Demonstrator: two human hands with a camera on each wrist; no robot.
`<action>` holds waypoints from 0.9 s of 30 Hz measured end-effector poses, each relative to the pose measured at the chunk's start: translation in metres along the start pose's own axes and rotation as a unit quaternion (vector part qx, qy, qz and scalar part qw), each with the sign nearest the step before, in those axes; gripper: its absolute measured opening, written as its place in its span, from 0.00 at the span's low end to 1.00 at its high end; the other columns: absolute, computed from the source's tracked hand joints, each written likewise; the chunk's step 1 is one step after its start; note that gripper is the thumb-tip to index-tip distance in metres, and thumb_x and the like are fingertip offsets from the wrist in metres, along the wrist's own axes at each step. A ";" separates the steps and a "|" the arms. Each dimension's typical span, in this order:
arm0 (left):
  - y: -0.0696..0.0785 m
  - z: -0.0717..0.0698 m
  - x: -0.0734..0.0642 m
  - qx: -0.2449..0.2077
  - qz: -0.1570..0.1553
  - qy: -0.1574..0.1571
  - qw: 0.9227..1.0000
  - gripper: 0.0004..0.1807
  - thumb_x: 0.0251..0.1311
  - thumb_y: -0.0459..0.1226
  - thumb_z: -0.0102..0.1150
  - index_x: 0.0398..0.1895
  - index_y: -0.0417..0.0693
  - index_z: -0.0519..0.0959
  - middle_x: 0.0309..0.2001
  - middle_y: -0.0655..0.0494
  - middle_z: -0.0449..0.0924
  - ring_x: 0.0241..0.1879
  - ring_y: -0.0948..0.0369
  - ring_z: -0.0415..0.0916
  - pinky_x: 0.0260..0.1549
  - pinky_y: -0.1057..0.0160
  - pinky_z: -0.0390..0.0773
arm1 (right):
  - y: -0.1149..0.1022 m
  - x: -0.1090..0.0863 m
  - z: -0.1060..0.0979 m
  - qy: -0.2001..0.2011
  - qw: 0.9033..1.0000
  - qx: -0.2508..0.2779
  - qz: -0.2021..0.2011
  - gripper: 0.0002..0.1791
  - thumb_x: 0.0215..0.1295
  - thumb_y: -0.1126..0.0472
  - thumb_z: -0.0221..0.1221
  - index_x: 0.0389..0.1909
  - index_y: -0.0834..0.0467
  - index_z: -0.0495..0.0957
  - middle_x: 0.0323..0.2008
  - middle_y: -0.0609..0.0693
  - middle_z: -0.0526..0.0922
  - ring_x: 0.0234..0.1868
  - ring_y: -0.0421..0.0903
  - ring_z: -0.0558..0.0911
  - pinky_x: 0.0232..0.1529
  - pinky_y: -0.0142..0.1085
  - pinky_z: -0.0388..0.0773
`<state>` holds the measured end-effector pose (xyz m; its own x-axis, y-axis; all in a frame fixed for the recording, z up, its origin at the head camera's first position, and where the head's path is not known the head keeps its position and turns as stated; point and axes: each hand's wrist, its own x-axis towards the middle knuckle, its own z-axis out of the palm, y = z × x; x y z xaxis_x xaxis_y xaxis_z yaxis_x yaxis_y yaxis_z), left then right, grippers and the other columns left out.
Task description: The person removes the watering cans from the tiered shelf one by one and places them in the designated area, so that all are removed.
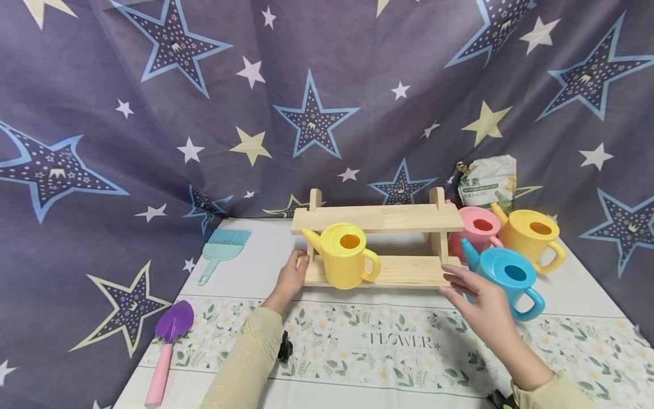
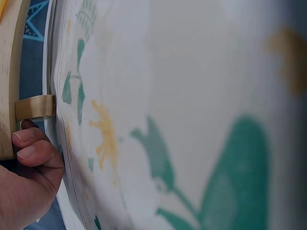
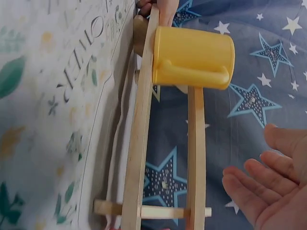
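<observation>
A two-tier wooden shelf (image 1: 403, 272) stands at the middle of the table with a yellow watering can (image 1: 343, 262) upright on its lower board, toward the left end. At that left end, my left hand (image 1: 293, 276) grips the lower board. Its fingers (image 2: 36, 151) curl under the wood in the left wrist view. My right hand (image 1: 477, 301) is by the shelf's right end, in front of a blue watering can (image 1: 503, 270). Its fingers are spread and the palm holds nothing, as the right wrist view shows.
A pink watering can (image 1: 471, 218) and another yellow watering can (image 1: 531, 227) stand behind the blue one, with a white bag (image 1: 487, 182) at the back. To the left lie a teal brush (image 1: 225, 244) and a purple trowel (image 1: 175, 322) with a pink handle. A starry curtain (image 1: 357, 74) hangs behind.
</observation>
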<state>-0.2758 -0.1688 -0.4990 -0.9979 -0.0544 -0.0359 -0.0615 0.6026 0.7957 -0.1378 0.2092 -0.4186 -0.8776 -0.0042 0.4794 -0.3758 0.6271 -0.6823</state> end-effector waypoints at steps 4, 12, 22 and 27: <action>-0.001 0.000 0.000 0.002 0.011 0.005 1.000 0.20 0.76 0.49 0.39 0.63 0.50 0.66 0.67 0.44 0.68 0.67 0.43 0.62 0.65 0.43 0.60 | -0.004 0.008 0.010 -0.026 1.000 0.016 0.005 0.22 0.60 0.59 0.68 0.55 0.61 0.79 0.49 0.56 0.84 0.47 0.52 0.85 0.43 0.27 0.79; -0.003 0.001 0.001 0.003 0.017 0.012 1.000 0.21 0.76 0.50 0.39 0.62 0.50 0.66 0.66 0.44 0.69 0.67 0.43 0.63 0.65 0.43 0.61 | -0.009 0.020 0.033 -0.072 0.994 0.082 0.017 0.23 0.61 0.61 0.67 0.57 0.62 0.78 0.51 0.59 0.83 0.48 0.54 0.85 0.44 0.40 0.82; -0.003 0.001 0.001 -0.003 0.006 0.010 1.000 0.20 0.76 0.50 0.39 0.63 0.50 0.66 0.67 0.45 0.68 0.68 0.44 0.62 0.66 0.43 0.59 | -0.015 0.034 0.065 -0.092 0.987 0.128 0.031 0.21 0.61 0.63 0.67 0.55 0.63 0.79 0.52 0.58 0.82 0.49 0.54 0.84 0.45 0.38 0.82; -0.002 0.001 0.001 -0.004 0.008 0.014 1.000 0.20 0.76 0.49 0.40 0.62 0.50 0.67 0.66 0.45 0.69 0.67 0.43 0.63 0.65 0.43 0.60 | -0.018 0.040 0.079 -0.098 0.986 0.131 0.033 0.21 0.60 0.65 0.67 0.55 0.63 0.79 0.52 0.59 0.82 0.48 0.55 0.84 0.46 0.40 0.82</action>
<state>-0.2765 -0.1693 -0.5016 -0.9977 -0.0671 -0.0067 -0.0456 0.5965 0.8013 -0.1891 0.1361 -0.4306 -0.9336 -0.1372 0.3310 -0.3577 0.4078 -0.8401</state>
